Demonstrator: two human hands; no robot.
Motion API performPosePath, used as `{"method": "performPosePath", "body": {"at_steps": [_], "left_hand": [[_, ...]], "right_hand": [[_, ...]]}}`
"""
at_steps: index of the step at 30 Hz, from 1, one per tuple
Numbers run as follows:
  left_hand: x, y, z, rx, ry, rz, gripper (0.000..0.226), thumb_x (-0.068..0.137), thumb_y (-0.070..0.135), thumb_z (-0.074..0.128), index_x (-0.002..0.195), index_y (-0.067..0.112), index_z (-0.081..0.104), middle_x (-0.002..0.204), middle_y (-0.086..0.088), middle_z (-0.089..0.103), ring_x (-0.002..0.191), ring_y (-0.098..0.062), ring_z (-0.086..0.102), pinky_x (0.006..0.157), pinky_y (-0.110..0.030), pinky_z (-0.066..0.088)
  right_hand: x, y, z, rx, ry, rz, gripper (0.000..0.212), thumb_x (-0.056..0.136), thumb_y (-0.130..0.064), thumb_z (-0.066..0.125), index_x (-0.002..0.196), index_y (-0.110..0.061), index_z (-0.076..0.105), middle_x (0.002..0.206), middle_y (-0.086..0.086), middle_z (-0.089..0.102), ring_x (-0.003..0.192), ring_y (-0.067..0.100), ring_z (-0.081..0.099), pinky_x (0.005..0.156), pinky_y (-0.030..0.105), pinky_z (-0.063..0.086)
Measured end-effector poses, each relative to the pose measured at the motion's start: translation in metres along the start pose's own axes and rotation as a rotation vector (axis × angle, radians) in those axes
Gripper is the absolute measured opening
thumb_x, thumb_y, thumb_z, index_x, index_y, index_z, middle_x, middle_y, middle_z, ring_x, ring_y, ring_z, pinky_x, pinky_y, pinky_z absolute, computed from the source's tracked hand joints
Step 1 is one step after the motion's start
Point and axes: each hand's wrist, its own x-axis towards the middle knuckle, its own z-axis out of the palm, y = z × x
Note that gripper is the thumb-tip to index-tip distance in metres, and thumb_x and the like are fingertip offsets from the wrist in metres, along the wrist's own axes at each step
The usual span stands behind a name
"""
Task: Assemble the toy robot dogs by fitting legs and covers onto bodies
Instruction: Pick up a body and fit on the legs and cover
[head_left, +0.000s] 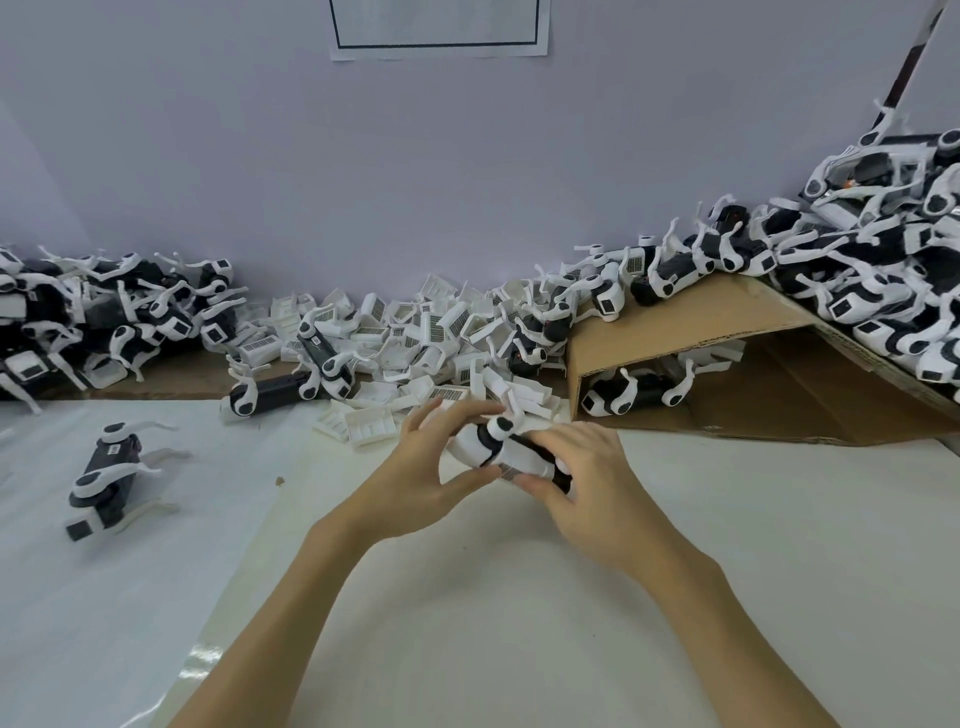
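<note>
Above the middle of the counter (467, 597), both hands are holding one toy dog (511, 453) just clear of the surface. The left hand (421, 473) is wrapping its grip round the dog's white front end, thumb lying underneath and fingers curling over the top. The right hand (587, 473) is closing its grip on the black rear part, fingertips pinching along the lower edge where a barcode sticker is showing. A white leg (511, 408) is sticking up from a round black-and-white joint on top of the dog, between the two hands.

Off to the left, a second dog (111, 475) is lying on its side on a clear plastic sheet (78, 597), well apart from the hands, with white legs splaying out to the right. Just beyond the hands, a heap of white covers (410, 332) is spreading along the wall (363, 182), some lying open side up, some showing barcode labels. A pile of dogs (104, 312) is sitting at far left against the wall, and a bigger pile (857, 249) is climbing up at far right, spilling over a cardboard box (727, 332) lying on its side. One dog (631, 392) is resting inside the box's open mouth. A sheet of paper (439, 28) is hanging on the wall above.
</note>
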Motion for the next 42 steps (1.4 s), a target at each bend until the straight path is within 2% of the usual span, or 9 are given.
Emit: {"method": "performPosePath", "body": {"at_steps": [8, 11, 13, 16, 20, 24, 30, 36, 42], "left_hand": [[0.006, 0.003, 0.01, -0.007, 0.273, -0.094, 0.022, 0.085, 0.074, 0.065, 0.097, 0.056, 0.07, 0.103, 0.026, 0.07, 0.123, 0.015, 0.041, 0.108, -0.023, 0.034], [0.01, 0.009, 0.008, -0.298, 0.283, -0.291, 0.046, 0.081, 0.075, 0.068, 0.089, 0.031, 0.079, 0.085, 0.005, 0.077, 0.094, -0.017, 0.07, 0.084, -0.04, 0.057], [0.012, 0.017, 0.009, -0.417, 0.271, -0.385, 0.055, 0.08, 0.074, 0.067, 0.085, 0.02, 0.079, 0.084, -0.003, 0.079, 0.078, -0.019, 0.074, 0.081, -0.05, 0.061], [0.008, 0.02, 0.011, -0.209, 0.335, -0.296, 0.058, 0.091, 0.078, 0.049, 0.089, 0.026, 0.074, 0.085, 0.007, 0.078, 0.081, -0.021, 0.073, 0.081, -0.055, 0.06], [0.004, 0.018, 0.009, -0.12, 0.343, -0.109, 0.041, 0.098, 0.073, 0.047, 0.115, 0.038, 0.062, 0.097, 0.016, 0.071, 0.088, -0.011, 0.068, 0.074, -0.025, 0.054], [0.01, 0.021, 0.011, -0.35, 0.345, -0.229, 0.033, 0.088, 0.065, 0.072, 0.092, 0.032, 0.071, 0.078, 0.003, 0.074, 0.065, -0.018, 0.072, 0.06, -0.032, 0.059], [0.014, 0.016, 0.019, -0.472, 0.452, -0.517, 0.049, 0.077, 0.073, 0.077, 0.078, 0.025, 0.07, 0.061, -0.005, 0.069, 0.055, -0.021, 0.069, 0.069, -0.041, 0.059], [0.015, 0.012, 0.019, -0.5, 0.46, -0.522, 0.056, 0.077, 0.077, 0.076, 0.081, 0.021, 0.071, 0.064, -0.013, 0.068, 0.057, -0.019, 0.065, 0.066, -0.034, 0.06], [0.014, 0.008, 0.015, -0.645, 0.379, -0.536, 0.074, 0.084, 0.093, 0.044, 0.112, 0.028, 0.069, 0.084, -0.005, 0.079, 0.068, -0.033, 0.077, 0.061, -0.033, 0.056]], "right_hand": [[0.002, -0.009, 0.001, 0.004, 0.044, -0.044, 0.031, 0.103, -0.037, 0.058, 0.128, -0.023, 0.07, 0.102, -0.021, 0.062, 0.111, 0.006, 0.057, 0.113, 0.042, 0.031], [0.001, -0.018, 0.0, 0.098, 0.085, -0.025, 0.056, 0.097, -0.048, 0.065, 0.147, -0.026, 0.054, 0.132, -0.016, 0.058, 0.13, 0.003, 0.048, 0.116, 0.03, 0.028], [0.0, -0.025, 0.004, 0.072, 0.102, -0.028, 0.069, 0.088, -0.045, 0.079, 0.148, -0.026, 0.05, 0.132, -0.016, 0.056, 0.128, 0.006, 0.05, 0.113, 0.031, 0.033], [-0.002, -0.025, 0.008, 0.096, 0.171, -0.012, 0.056, 0.086, -0.031, 0.084, 0.133, -0.029, 0.055, 0.123, -0.017, 0.059, 0.118, 0.009, 0.054, 0.1, 0.039, 0.047], [-0.006, -0.021, 0.006, 0.391, 0.029, 0.086, 0.047, 0.096, -0.04, 0.074, 0.135, -0.039, 0.048, 0.126, -0.016, 0.06, 0.117, 0.009, 0.06, 0.087, 0.032, 0.058], [-0.005, -0.021, 0.011, 0.243, 0.098, -0.018, 0.057, 0.096, -0.031, 0.074, 0.147, -0.025, 0.05, 0.138, -0.011, 0.054, 0.13, 0.01, 0.053, 0.103, 0.029, 0.051], [0.004, -0.031, 0.014, -0.086, 0.325, -0.07, 0.046, 0.081, -0.022, 0.09, 0.122, -0.016, 0.072, 0.112, -0.008, 0.07, 0.105, 0.014, 0.061, 0.085, 0.034, 0.053], [-0.001, -0.022, 0.01, 0.014, 0.094, 0.035, 0.058, 0.095, -0.033, 0.075, 0.147, -0.031, 0.05, 0.143, -0.015, 0.047, 0.126, 0.01, 0.052, 0.099, 0.03, 0.051], [-0.005, -0.009, 0.001, 0.349, -0.053, 0.377, 0.04, 0.099, -0.031, 0.07, 0.136, -0.04, 0.06, 0.103, -0.009, 0.073, 0.067, 0.006, 0.07, 0.066, 0.026, 0.058]]}}
